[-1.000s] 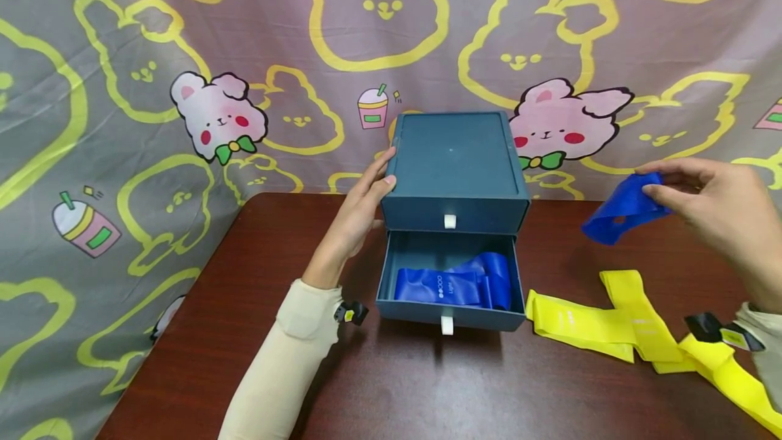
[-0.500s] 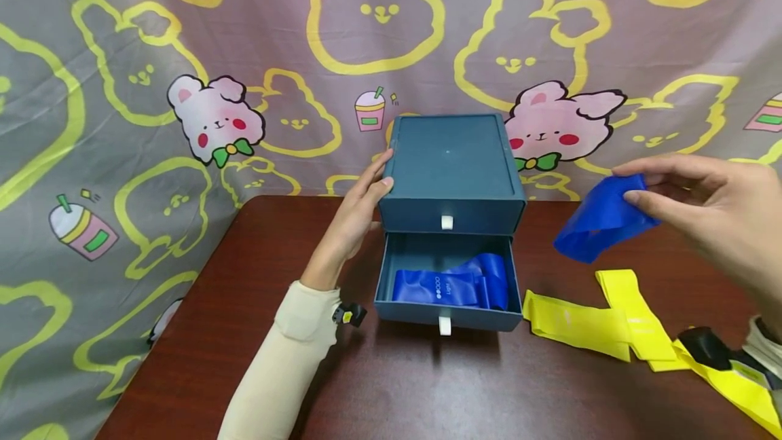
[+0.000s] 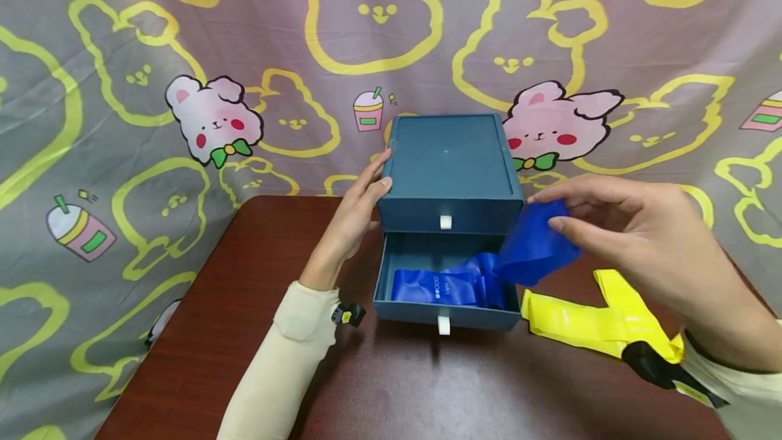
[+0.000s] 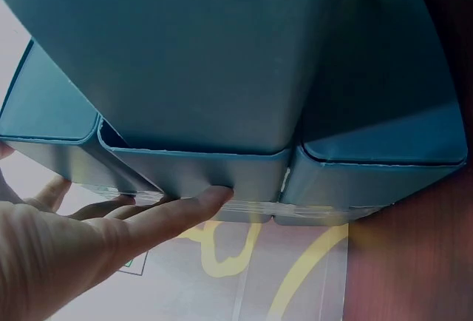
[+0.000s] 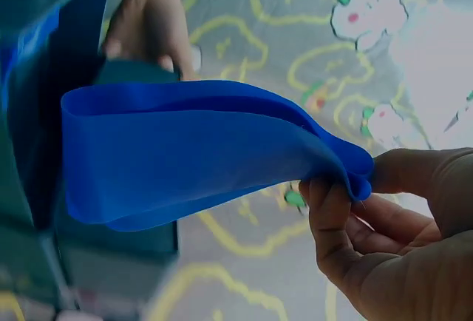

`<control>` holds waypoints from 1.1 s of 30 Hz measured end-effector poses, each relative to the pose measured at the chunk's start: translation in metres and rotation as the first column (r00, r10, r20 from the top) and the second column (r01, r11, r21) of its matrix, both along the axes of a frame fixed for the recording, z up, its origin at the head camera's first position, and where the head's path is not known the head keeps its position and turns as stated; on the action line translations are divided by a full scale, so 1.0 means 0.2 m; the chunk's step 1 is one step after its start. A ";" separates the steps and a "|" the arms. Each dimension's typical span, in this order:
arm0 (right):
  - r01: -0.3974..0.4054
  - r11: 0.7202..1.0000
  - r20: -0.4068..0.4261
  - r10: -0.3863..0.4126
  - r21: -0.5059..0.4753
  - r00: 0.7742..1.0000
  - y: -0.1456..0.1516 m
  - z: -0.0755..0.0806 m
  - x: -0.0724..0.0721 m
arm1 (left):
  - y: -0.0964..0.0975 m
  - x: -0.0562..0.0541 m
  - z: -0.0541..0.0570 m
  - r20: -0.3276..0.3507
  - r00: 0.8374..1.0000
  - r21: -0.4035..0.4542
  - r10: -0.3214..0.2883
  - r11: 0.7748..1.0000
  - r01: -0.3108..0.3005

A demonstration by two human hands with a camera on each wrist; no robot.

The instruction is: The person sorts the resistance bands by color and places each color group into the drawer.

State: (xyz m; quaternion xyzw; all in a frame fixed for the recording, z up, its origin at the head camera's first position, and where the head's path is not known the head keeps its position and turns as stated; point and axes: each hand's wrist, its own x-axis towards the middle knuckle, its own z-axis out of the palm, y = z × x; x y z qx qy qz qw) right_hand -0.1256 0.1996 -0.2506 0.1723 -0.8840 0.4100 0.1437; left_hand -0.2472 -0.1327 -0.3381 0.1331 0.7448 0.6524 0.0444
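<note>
A blue drawer box [image 3: 452,158] with two drawers stands on the table, its lower drawer [image 3: 408,314] pulled out. Inside that drawer lie blue resistance bands [image 3: 436,286], one printed "Light". My left hand [image 3: 354,216] rests against the left side of the box, fingers extended; in the left wrist view the thumb [image 4: 214,197] touches the box wall. My right hand [image 3: 635,236] pinches one end of another blue resistance band [image 3: 537,243], which hangs at the right edge of the lower drawer. The right wrist view shows this band [image 5: 199,151] as a loose loop between thumb and fingers.
Yellow resistance bands [image 3: 574,321] lie on the brown table [image 3: 464,386] right of the drawer, partly covered by my right wrist. A curtain [image 3: 293,39] with cartoon rabbits hangs behind the table. The upper drawer, with its white knob [image 3: 446,222], is closed.
My right hand has carried the blue resistance band leftward, from over the right of the table to the drawer's right edge. The left hand has stayed on the box.
</note>
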 end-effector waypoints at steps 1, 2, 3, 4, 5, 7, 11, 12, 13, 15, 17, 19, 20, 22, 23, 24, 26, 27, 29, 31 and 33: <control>-0.017 1.000 0.009 0.017 0.000 1.000 -0.04 0.00 0.00 | 0.00 0.00 0.00 -0.001 1.000 0.001 -0.001 1.000 0.001; -0.038 0.999 0.016 0.038 -0.002 0.999 -0.07 0.00 0.00 | 0.00 0.00 0.00 -0.002 1.000 0.001 -0.002 1.000 0.002; -0.062 0.998 0.016 0.062 -0.009 0.998 -0.11 0.00 0.00 | 0.00 0.00 -0.01 -0.002 1.000 0.001 -0.004 1.000 0.004; -0.087 0.996 0.015 0.087 -0.017 0.996 -0.14 -0.01 0.00 | 0.00 0.00 -0.01 -0.002 1.000 0.001 -0.006 1.000 0.006; -0.110 0.994 0.014 0.110 -0.020 0.994 -0.17 -0.01 0.00 | 0.00 0.00 -0.01 -0.001 1.000 -0.002 -0.003 1.000 0.003; -0.160 0.986 0.033 0.162 -0.038 0.986 -0.22 -0.03 -0.01 | 0.00 0.00 -0.01 -0.001 1.000 -0.004 0.002 1.000 -0.002; -0.209 0.976 0.084 0.214 -0.057 0.973 -0.33 -0.06 -0.04 | 0.00 -0.01 -0.01 0.000 1.000 -0.007 0.004 1.000 -0.004; -0.217 0.974 0.099 0.222 -0.061 0.970 -0.35 -0.07 -0.05 | 0.00 -0.01 -0.01 -0.001 1.000 -0.006 0.001 1.000 -0.001; -0.220 0.973 0.103 0.226 -0.062 0.969 -0.38 -0.08 -0.06 | 0.01 -0.01 -0.01 -0.001 1.000 -0.007 -0.001 1.000 0.001; -0.238 0.968 0.115 0.246 -0.078 0.962 -0.42 -0.10 -0.07 | 0.01 -0.01 -0.01 -0.002 1.000 -0.006 -0.005 1.000 0.005; -0.254 0.963 0.116 0.263 -0.087 0.958 -0.45 -0.11 -0.08 | 0.01 -0.01 -0.01 -0.003 1.000 -0.012 -0.003 1.000 0.003; -0.268 0.958 0.115 0.279 -0.103 0.953 -0.48 -0.12 -0.10 | 0.01 -0.01 -0.01 -0.006 1.000 -0.012 -0.005 1.000 0.005; -0.274 0.956 0.111 0.286 -0.109 0.952 -0.50 -0.13 -0.10 | 0.01 -0.01 -0.01 -0.007 1.000 -0.012 -0.005 1.000 0.005; -0.279 0.953 0.104 0.292 -0.119 0.951 -0.53 -0.14 -0.12 | 0.01 -0.01 0.00 -0.009 1.000 -0.013 -0.003 1.000 0.003; -0.277 0.953 0.104 0.290 -0.126 0.951 -0.54 -0.15 -0.12 | 0.01 -0.01 0.00 -0.009 1.000 -0.012 -0.003 1.000 0.003; -0.271 0.954 0.105 0.285 -0.131 0.953 -0.55 -0.16 -0.13 | 0.01 -0.01 0.00 -0.008 1.000 -0.011 -0.005 1.000 0.004; -0.256 0.957 0.107 0.271 -0.135 0.957 -0.56 -0.19 -0.13 | 0.01 -0.01 0.00 -0.006 1.000 -0.016 -0.005 1.000 0.004; -0.247 0.960 0.110 0.262 -0.133 0.959 -0.56 -0.20 -0.13 | 0.01 -0.01 0.00 -0.006 1.000 -0.016 -0.005 1.000 0.005; -0.233 0.964 0.120 0.248 -0.127 0.961 -0.55 -0.25 -0.13 | 0.00 -0.01 -0.01 -0.005 1.000 -0.013 -0.008 1.000 0.008; -0.222 0.968 0.125 0.236 -0.114 0.964 -0.53 -0.29 -0.13 | 0.00 -0.01 -0.01 0.000 1.000 -0.011 -0.006 1.000 0.006; -0.209 0.974 0.134 0.220 -0.090 0.966 -0.50 -0.33 -0.13 | 0.00 -0.01 -0.01 0.002 1.000 -0.007 -0.001 1.000 0.001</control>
